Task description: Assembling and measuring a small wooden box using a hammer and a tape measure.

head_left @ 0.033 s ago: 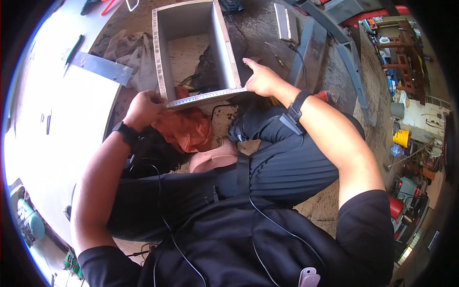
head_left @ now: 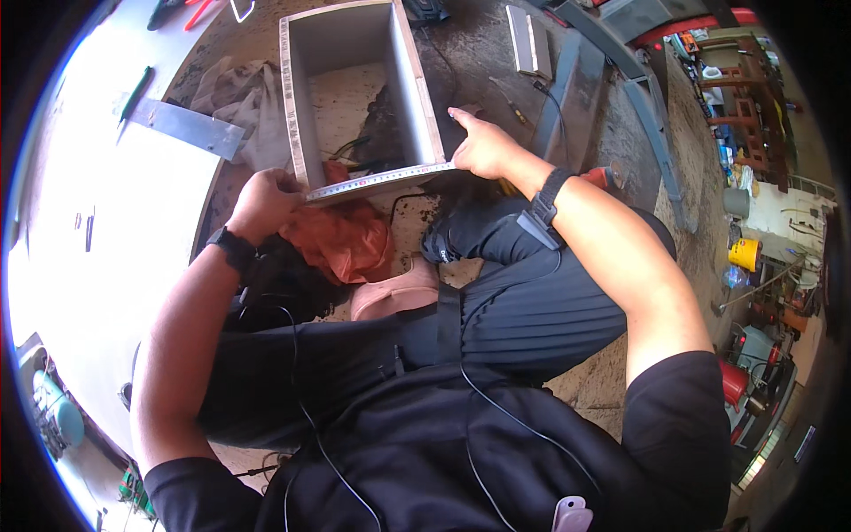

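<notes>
An open rectangular box frame (head_left: 417, 80) with grey inner walls and pale raw edges stands in front of me. Across its near edge runs a white measuring tape (head_left: 381, 181). My left hand (head_left: 263, 206) is closed at the tape's left end, by the frame's near left corner. At the near right corner, my right hand (head_left: 483, 149) pinches the other end, with one finger pointing outward. What lies inside each grip is partly hidden by the fingers. An orange-red cloth (head_left: 341, 239) lies below the tape, close to my left hand.
To the left, a white panel (head_left: 133, 230) carries a metal straightedge (head_left: 186, 127) and a green-handled tool (head_left: 136, 93). A crumpled beige cloth (head_left: 239, 97) lies beside the frame. Grey strips (head_left: 529, 43) and steel bars (head_left: 576, 89) lie to the right, with a yellow bucket (head_left: 744, 255) farther off.
</notes>
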### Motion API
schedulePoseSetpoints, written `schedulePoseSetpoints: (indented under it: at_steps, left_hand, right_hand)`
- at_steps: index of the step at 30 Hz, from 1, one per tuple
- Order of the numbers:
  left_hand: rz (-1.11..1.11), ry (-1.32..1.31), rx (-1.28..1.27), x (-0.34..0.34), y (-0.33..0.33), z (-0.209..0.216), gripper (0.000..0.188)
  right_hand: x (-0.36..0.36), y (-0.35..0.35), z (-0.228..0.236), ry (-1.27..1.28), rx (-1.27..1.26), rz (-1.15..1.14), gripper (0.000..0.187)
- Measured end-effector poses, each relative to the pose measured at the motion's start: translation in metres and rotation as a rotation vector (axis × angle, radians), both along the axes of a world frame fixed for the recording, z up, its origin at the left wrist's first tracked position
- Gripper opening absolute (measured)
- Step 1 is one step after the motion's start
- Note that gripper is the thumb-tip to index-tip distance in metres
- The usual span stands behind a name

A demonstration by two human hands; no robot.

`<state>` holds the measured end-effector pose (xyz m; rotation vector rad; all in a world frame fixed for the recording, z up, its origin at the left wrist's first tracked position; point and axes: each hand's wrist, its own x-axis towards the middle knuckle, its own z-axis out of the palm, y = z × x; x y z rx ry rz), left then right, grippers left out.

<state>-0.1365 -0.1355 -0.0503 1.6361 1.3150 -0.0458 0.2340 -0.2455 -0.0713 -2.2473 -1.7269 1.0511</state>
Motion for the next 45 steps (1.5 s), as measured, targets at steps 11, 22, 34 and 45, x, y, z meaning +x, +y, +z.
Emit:
schedulePoseSetpoints:
  at_steps: [11, 22, 34, 45]
  left_hand:
    - [-0.134, 0.086, 0.150, 0.007, 0.001, 0.007, 0.018]
    - [-0.136, 0.071, 0.128, 0.004, 0.003, -0.003, 0.017]
    - [-0.238, -0.032, 0.394, -0.012, 0.056, 0.079, 0.026]
    - [0.037, -0.187, 0.114, -0.065, 0.079, 0.125, 0.028]
  right_hand:
    - [-0.003, 0.000, 0.005, 0.003, -0.026, -0.046, 0.094]
    - [-0.003, 0.000, 0.004, -0.030, -0.026, -0.037, 0.094]
    - [-0.018, 0.063, 0.086, 0.194, 0.232, -0.031, 0.094]
    - [-0.078, 0.093, 0.122, 0.758, 0.174, -0.117, 0.117]
